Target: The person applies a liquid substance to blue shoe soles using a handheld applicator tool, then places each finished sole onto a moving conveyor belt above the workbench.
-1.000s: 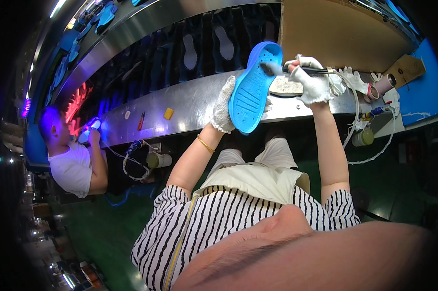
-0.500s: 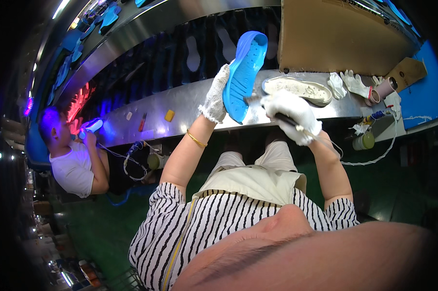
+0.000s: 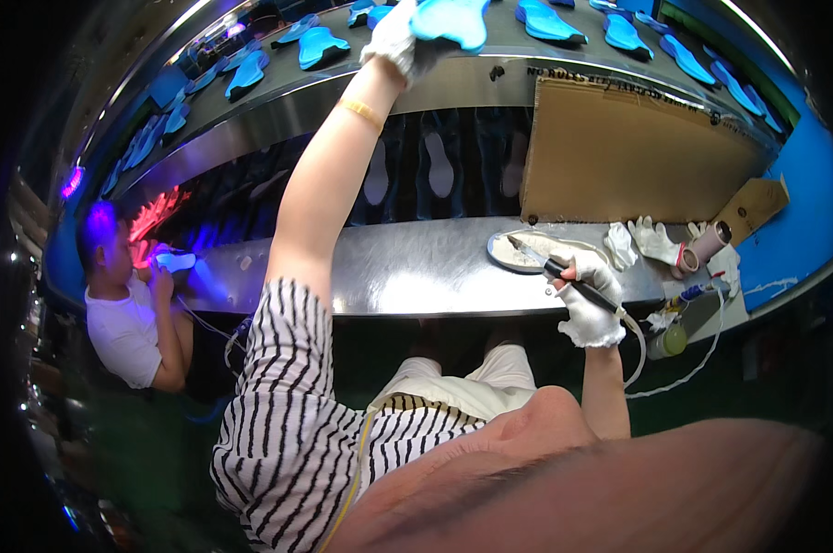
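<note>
My left hand (image 3: 400,39), in a white glove, is raised high and grips a blue shoe sole (image 3: 451,18) over the upper shelf. My right hand (image 3: 590,297), also gloved, holds a black brush-like tool (image 3: 564,273) with a hose trailing from it. The tool's tip rests over a shallow round dish (image 3: 518,252) on the steel bench (image 3: 407,272).
Several blue soles (image 3: 324,44) lie along the upper shelf. A cardboard sheet (image 3: 633,152) leans behind the bench. Spare white gloves (image 3: 651,241), a roll (image 3: 707,244) and a small bottle (image 3: 667,343) sit at the right. Another person in a white shirt (image 3: 122,332) works at the left under purple light.
My left hand has lifted the blue sole from in front of me up to the upper shelf. My right hand has dropped to the bench edge with the tool by the dish.
</note>
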{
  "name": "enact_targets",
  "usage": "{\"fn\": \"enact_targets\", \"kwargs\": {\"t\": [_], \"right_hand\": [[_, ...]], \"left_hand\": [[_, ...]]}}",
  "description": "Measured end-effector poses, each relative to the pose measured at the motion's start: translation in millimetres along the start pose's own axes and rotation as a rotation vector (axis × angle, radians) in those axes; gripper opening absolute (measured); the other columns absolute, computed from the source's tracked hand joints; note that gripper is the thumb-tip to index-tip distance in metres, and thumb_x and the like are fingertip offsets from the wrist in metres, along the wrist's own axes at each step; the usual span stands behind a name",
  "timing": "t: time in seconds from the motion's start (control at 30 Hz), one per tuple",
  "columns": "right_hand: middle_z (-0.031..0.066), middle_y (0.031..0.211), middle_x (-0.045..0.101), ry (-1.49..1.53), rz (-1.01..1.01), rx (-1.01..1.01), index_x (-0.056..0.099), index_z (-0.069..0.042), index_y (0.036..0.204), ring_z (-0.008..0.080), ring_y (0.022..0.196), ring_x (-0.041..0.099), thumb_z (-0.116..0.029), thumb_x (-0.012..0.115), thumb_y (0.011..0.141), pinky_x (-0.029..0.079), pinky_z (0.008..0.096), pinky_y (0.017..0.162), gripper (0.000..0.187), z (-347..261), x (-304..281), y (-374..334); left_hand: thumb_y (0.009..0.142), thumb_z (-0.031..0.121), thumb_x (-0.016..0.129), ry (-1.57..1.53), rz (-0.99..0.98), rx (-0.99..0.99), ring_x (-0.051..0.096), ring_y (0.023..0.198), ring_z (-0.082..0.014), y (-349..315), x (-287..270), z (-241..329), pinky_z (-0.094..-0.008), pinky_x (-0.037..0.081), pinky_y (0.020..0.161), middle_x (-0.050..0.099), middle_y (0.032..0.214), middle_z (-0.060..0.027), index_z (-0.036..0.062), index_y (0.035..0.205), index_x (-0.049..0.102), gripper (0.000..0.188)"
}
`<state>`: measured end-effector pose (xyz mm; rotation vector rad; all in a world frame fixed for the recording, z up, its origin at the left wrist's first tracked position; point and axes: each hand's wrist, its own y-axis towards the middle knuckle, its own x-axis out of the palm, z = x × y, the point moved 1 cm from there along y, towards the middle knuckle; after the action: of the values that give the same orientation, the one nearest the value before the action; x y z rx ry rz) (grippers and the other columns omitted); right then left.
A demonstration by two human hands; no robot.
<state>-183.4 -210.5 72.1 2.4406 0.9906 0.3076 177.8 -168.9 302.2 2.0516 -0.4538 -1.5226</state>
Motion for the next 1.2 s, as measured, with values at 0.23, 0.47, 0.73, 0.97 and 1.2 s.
{"fn": "enact_targets", "kwargs": {"t": [0.23, 0.47, 0.73, 0.97, 1.2], "right_hand": [[0.0052, 0.093, 0.062, 0.017, -0.036, 0.0, 0.061, -0.005, 0.09, 0.0132, 0.083, 0.063, 0.014, 0.069, 0.076, 0.053, 0.0265, 0.073, 0.026, 10, -9, -3], [0.008, 0.101, 0.064, 0.213, -0.001, 0.127, 0.061, -0.005, 0.093, 0.0148, 0.088, 0.065, 0.014, 0.066, 0.08, 0.056, 0.0262, 0.076, 0.024, 26, 2, -1], [0.007, 0.098, 0.062, 0.14, -0.043, 0.158, 0.061, -0.004, 0.092, 0.0139, 0.086, 0.064, 0.015, 0.066, 0.079, 0.054, 0.026, 0.075, 0.023, 36, 6, -5], [0.0061, 0.095, 0.063, 0.111, -0.057, 0.159, 0.059, -0.002, 0.094, 0.0138, 0.087, 0.065, 0.016, 0.066, 0.077, 0.055, 0.0266, 0.078, 0.026, 40, 26, -7], [0.0054, 0.092, 0.062, 0.134, -0.028, 0.219, 0.058, -0.003, 0.097, 0.0133, 0.083, 0.066, 0.014, 0.066, 0.078, 0.055, 0.0259, 0.075, 0.026, 37, 18, -15]], "left_hand": [[0.092, 0.024, 0.056, -0.043, 0.292, -0.471, 0.06, 0.107, -0.0317, 8, 56, -36, -0.0397, 0.048, 0.096, 0.061, 0.115, -0.0163, 0.0144, 0.13, 0.056, 0.04], [0.091, 0.052, 0.054, 0.236, -0.162, -0.486, 0.046, 0.133, -0.0291, 15, 49, -65, -0.0501, 0.032, 0.111, 0.049, 0.144, -0.0096, 0.021, 0.144, 0.044, 0.062], [0.085, 0.037, 0.06, 0.133, -0.216, -0.706, 0.061, 0.114, -0.0276, -46, 30, -163, -0.0471, 0.043, 0.097, 0.067, 0.119, -0.0047, 0.0271, 0.117, 0.066, 0.034], [0.084, 0.032, 0.066, 0.249, -0.087, -0.715, 0.064, 0.106, -0.0265, -62, 15, -139, -0.0446, 0.042, 0.099, 0.069, 0.112, -0.0071, 0.0169, 0.109, 0.069, 0.029], [0.084, 0.031, 0.074, -0.175, 0.38, -0.381, 0.063, 0.094, -0.0231, -112, -32, -66, -0.0347, 0.049, 0.09, 0.068, 0.106, -0.0087, 0.0053, 0.108, 0.067, 0.035]]}}
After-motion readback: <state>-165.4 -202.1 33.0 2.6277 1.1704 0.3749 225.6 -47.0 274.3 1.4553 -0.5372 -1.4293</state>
